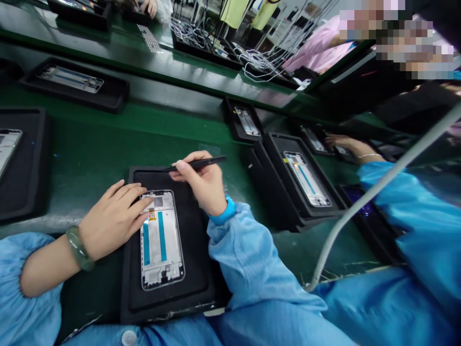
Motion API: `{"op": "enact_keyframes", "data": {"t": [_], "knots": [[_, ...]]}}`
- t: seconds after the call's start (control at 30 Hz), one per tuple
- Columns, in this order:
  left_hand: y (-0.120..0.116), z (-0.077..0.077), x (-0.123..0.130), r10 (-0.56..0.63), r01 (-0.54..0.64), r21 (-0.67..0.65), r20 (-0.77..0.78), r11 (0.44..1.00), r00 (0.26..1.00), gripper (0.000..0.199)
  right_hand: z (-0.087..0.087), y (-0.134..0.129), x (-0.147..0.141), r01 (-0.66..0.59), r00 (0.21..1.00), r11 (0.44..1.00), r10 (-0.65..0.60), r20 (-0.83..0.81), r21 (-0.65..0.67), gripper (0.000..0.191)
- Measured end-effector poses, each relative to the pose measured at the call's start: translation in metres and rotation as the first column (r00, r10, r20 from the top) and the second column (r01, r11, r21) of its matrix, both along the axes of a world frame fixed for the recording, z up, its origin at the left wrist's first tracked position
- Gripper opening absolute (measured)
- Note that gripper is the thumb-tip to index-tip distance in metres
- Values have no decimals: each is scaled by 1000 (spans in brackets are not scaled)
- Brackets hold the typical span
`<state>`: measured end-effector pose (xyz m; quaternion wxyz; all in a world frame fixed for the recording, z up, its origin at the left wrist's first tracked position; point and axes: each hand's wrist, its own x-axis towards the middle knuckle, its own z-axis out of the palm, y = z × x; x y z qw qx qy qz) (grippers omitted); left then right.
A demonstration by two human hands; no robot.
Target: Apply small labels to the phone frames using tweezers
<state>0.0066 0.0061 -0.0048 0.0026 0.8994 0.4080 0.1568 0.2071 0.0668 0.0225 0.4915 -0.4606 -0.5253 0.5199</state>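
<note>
A silver phone frame [171, 230] with blue strips lies face up in a black foam tray [196, 283] in front of me. My left hand [118, 216], a green bangle at its wrist, rests with fingers stretched out over the frame's upper left edge. A small orange flex cable [151, 215] shows near the fingertips. Above the tray's upper right side, my right hand [203, 185] grips slim black tweezers [198, 164], whose tip points left over the tray's far edge. The tip stands apart from the frame.
Stacked black trays [277, 192], the top one bearing another phone frame [306, 180], stand to the right. More trays lie at left [39, 163] and along the back [118, 98]. A co-worker's hand [345, 144] reaches in at right, behind a grey tube [345, 211].
</note>
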Motion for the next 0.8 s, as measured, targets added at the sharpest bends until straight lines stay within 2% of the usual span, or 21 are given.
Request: {"op": "enact_keyframes", "data": {"t": [0.13,0.23,0.43,0.8], "knots": [[-1,-5,-1,21,-21,7,22,1000,1000,34,-20,0,-10,-133,991,989,131,-26,-58,37],[-1,-5,-1,23,-23,-6,37,1000,999,35,-30,-1,-11,-177,984,982,176,-19,-61,34],[-1,-6,-2,32,-24,-86,98,996,995,35,-30,-1,-5,-225,970,974,225,89,-20,24],[0,-8,-3,11,-6,-57,88,998,996,37,-29,-5,-4,-259,925,964,231,302,54,16]]}}
